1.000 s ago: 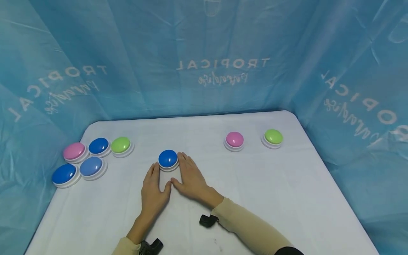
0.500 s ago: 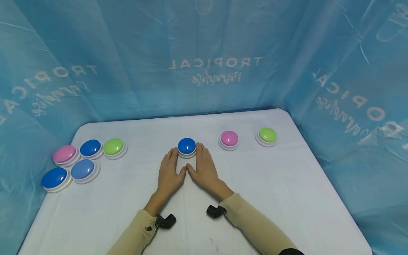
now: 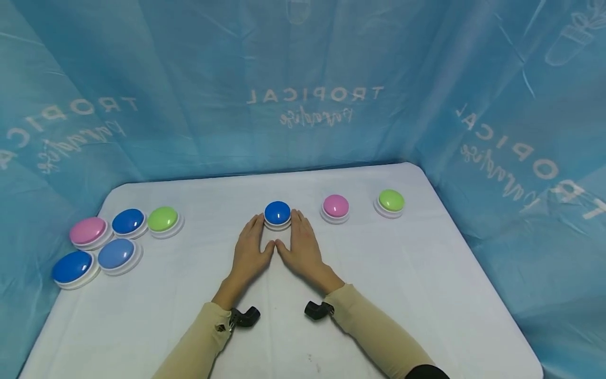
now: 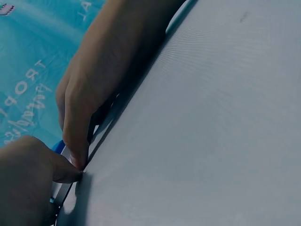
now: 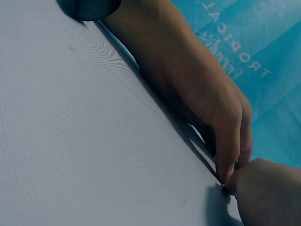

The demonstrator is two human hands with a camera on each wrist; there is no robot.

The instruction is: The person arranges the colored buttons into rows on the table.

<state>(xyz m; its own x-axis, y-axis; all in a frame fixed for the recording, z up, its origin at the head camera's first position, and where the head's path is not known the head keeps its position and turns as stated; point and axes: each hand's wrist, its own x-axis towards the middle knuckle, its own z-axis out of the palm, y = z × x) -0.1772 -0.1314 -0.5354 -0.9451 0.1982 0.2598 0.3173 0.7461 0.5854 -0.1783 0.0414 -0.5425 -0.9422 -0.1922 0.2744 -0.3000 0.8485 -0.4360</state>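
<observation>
A blue dome-topped push button [image 3: 277, 212] on a white round base sits near the middle of the white table. My left hand [image 3: 250, 255] lies along its left side with straight fingers, the tips touching the base. On the other side my right hand [image 3: 306, 252] does the same, its fingers straight. The two thumbs point inward and their tips meet just in front of the button. Both wrist views show the thumb tips close together at the tabletop; a sliver of blue [image 4: 58, 147] shows behind the hands in the left wrist view.
To the right stand a pink button [image 3: 336, 206] and a green button [image 3: 391, 200], apart from each other. A cluster at the left holds a pink [image 3: 88, 230], a green [image 3: 162, 219] and several blue-toned buttons [image 3: 115, 253]. Blue printed curtains [image 3: 303, 137] enclose the white table [image 3: 402, 316].
Both hands have slid the blue button to the right and away from me, mostly in the first half second, slowing since. It now stands nearer the pink button. The head view has shifted slightly.
</observation>
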